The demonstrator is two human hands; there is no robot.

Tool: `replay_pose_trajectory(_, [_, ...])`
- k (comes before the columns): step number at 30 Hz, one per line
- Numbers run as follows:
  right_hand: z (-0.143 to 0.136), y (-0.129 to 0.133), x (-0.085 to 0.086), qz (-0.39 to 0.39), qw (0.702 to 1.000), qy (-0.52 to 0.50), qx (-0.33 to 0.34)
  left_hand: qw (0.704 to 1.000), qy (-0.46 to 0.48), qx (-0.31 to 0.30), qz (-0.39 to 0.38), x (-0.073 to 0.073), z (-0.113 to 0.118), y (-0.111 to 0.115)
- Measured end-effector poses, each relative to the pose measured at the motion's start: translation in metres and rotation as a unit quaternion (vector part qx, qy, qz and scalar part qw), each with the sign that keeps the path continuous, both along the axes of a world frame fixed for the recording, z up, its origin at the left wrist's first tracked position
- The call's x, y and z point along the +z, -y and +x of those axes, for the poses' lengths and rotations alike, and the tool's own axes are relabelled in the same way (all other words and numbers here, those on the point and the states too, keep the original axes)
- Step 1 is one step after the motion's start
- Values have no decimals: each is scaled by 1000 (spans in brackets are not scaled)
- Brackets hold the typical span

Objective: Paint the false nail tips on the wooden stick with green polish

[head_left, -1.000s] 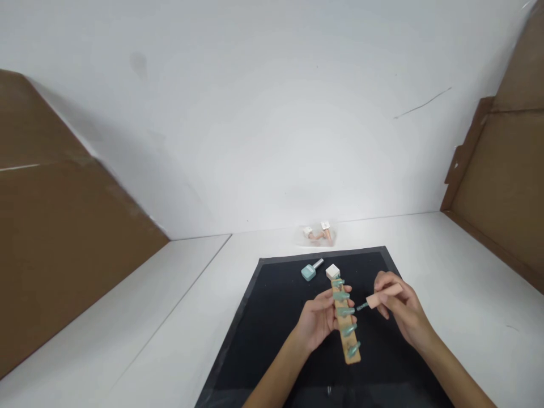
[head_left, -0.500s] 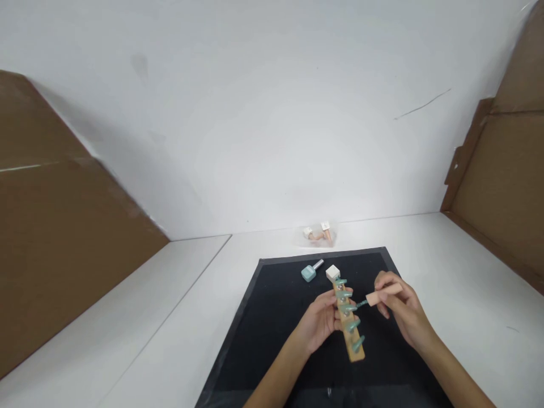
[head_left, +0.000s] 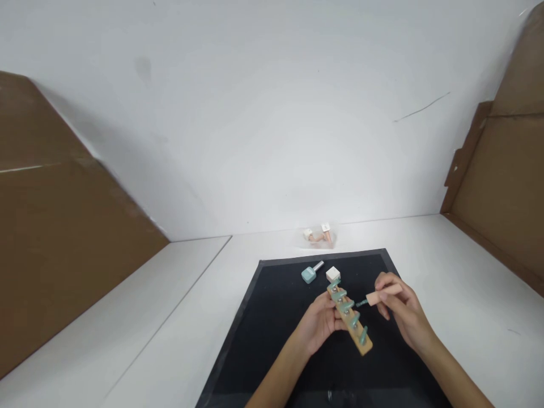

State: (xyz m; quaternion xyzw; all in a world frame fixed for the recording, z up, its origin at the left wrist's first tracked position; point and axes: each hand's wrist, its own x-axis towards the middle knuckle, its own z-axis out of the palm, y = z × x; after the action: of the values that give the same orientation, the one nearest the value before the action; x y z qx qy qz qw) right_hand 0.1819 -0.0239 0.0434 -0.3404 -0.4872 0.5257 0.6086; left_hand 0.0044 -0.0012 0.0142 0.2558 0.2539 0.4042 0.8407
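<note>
My left hand [head_left: 319,324] grips a narrow wooden nail display stand [head_left: 362,347] near its upper end, tilted over the mat. Several green false nails [head_left: 347,305] sit in a row on its small round mounts, their tips pointing right. In my right hand [head_left: 403,311] is a nail polish brush [head_left: 374,298] with a pink cap handle, pinched between thumb and fingers. Its green-coated bristles point left, close to a nail in the middle of the row; whether they touch it I cannot tell. A white square polish bottle [head_left: 333,273] stands just behind the stand's far end.
A teal polish bottle with a silver cap [head_left: 309,275] lies on the black mat [head_left: 272,317]. Behind the mat, a clear tray [head_left: 317,242] holds white bottles with pink caps. Cardboard panels [head_left: 76,226] flank the white table on both sides.
The stand has turned in my left hand, its near end swinging right and its far end left. My right hand with the brush stays nearly in place.
</note>
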Motion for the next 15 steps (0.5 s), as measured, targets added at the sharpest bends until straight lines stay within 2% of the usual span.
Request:
replay_pose_trajectory(6, [-2, 1, 4, -6, 1000, -3, -5, 1000, 2, -1, 10, -2, 0, 0])
replay_pose_trajectory(15, [-3, 2, 6, -15, 1000, -2, -28, 999, -7, 6, -31, 0, 2, 0])
